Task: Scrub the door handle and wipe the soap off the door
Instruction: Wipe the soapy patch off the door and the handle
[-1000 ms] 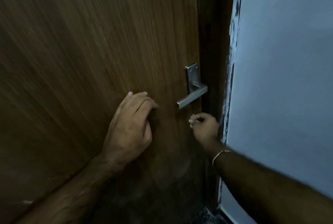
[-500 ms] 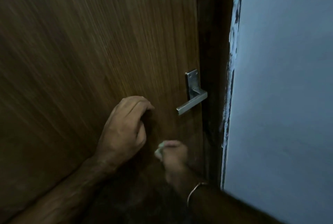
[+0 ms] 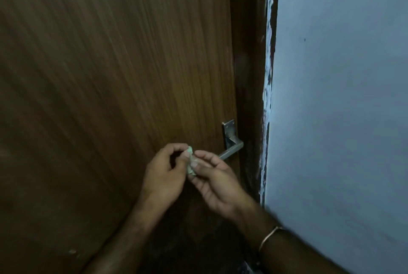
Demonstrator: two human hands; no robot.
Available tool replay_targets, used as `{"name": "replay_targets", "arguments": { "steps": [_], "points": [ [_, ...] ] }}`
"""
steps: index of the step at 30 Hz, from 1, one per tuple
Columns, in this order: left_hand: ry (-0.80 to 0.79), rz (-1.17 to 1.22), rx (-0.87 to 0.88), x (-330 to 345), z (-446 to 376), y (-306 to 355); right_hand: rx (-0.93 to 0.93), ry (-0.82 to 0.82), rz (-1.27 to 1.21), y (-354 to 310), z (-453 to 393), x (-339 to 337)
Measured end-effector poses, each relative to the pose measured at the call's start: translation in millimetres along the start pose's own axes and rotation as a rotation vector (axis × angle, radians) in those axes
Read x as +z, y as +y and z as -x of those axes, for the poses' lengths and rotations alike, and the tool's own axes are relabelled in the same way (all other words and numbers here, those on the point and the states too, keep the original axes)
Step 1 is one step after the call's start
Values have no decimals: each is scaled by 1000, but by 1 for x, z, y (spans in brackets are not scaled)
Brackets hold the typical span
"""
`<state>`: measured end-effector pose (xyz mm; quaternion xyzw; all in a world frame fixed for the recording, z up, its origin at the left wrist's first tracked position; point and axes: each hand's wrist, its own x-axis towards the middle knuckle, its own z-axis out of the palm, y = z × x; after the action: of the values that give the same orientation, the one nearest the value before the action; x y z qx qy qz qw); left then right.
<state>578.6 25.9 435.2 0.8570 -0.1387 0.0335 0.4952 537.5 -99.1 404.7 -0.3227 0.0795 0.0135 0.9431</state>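
Two hands now meet: the left hand (image 3: pixel 163 172) has left the door (image 3: pixel 110 75) and joined the right hand (image 3: pixel 217 182). Both pinch one small green scrubber (image 3: pixel 190 163) just below the door handle (image 3: pixel 231 148), so scrubbing has likely stopped for a moment.

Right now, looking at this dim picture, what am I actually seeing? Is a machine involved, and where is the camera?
No machine here: these are a person's two bare hands. The single camera is worn on the person's head and looks forward and down, so you see what they see. In front is a brown wooden door with a metal lever handle, and a pale blue wall to the right. The left hand and right hand meet just below the handle, both pinching a small pale green scrubbing piece between their fingertips. A thin bangle sits on the right wrist. Neither hand touches the handle.
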Motion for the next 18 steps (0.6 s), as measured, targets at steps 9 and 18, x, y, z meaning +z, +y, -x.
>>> {"name": "replay_targets", "arguments": {
  "steps": [9, 18],
  "points": [
    [-62, 495, -238, -3, -9, 54, -90, 85, 237, -69, 22, 22],
    [-111, 811, -164, 4, 18, 113, -284, 41, 215, -133, 71, 16]
  ]
}}
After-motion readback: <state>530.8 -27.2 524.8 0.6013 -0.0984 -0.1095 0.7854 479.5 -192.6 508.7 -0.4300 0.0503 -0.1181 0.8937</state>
